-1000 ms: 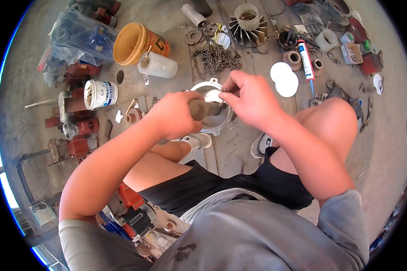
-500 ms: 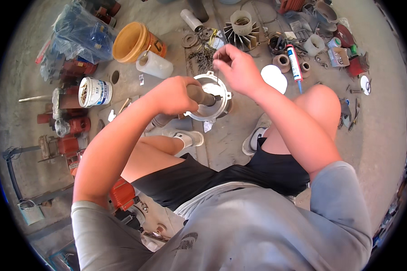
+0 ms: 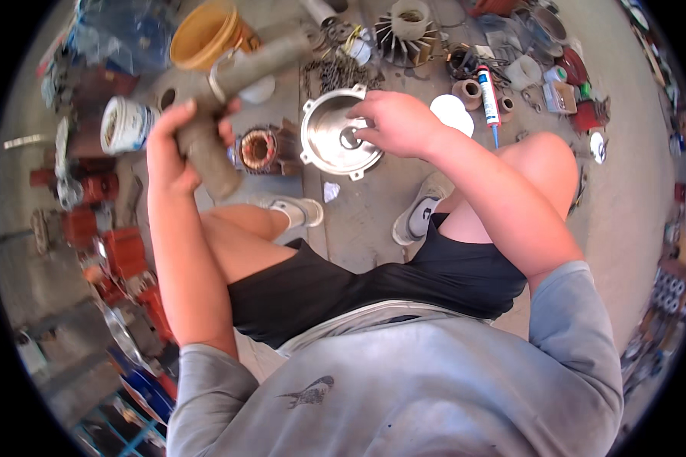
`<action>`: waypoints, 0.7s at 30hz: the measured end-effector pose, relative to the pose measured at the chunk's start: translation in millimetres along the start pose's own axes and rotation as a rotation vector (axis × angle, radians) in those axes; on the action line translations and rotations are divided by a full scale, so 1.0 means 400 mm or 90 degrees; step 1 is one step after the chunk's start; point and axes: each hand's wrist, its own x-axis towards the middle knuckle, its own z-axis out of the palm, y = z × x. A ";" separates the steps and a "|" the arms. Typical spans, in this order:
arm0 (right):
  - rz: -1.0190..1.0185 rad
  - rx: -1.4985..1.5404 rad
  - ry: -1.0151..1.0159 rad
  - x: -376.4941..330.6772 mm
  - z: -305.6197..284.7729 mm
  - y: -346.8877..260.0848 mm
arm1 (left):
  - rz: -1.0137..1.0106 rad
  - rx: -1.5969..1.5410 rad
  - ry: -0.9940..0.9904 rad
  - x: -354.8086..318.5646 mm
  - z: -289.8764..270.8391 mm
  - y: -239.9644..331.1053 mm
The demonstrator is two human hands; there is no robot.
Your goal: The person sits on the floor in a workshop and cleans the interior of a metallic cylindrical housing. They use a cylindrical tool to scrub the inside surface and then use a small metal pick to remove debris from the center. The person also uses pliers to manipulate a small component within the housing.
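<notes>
We have our left hand (image 3: 177, 145) wrapped tight around the handle of a heavy grey hammer (image 3: 232, 91), lifted up and tilted, its head pointing toward the yellow bucket (image 3: 206, 34) at the far edge of the floor. Our right hand (image 3: 392, 122) grips the far rim of a round metal cover (image 3: 337, 141), fingers curled over the edge and reaching into the bowl near its centre hole; the cover sits above the concrete floor (image 3: 358, 221), just ahead of our 2 shoes. Just left of it lies a motor core with copper windings (image 3: 258, 148), close enough to touch. To do this well, we judge the cover should be held level and steady, with our fingers drawn back from the centre before the hammer comes down, and any blows kept short and square. Open room is scarce: a white tub (image 3: 126, 126) and red machine parts (image 3: 91, 190) crowd the left side, a sealant tube (image 3: 486, 95), a white disc (image 3: 450, 110) and a finned wheel (image 3: 408, 30) line the far side. The barest floor is near our feet and out to the right.
</notes>
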 end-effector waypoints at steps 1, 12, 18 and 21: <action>0.000 -0.035 0.004 0.001 0.014 -0.003 | 0.012 -0.076 -0.005 0.026 -0.003 -0.016; -0.008 -0.093 -0.106 0.052 0.022 -0.013 | -0.047 -0.219 0.133 0.107 0.097 -0.112; -0.029 -0.081 -0.063 0.052 0.039 -0.007 | -0.041 -0.227 0.113 0.085 0.116 -0.126; -0.019 -0.091 -0.044 0.043 0.042 0.003 | -0.057 -0.251 0.083 0.085 0.110 -0.125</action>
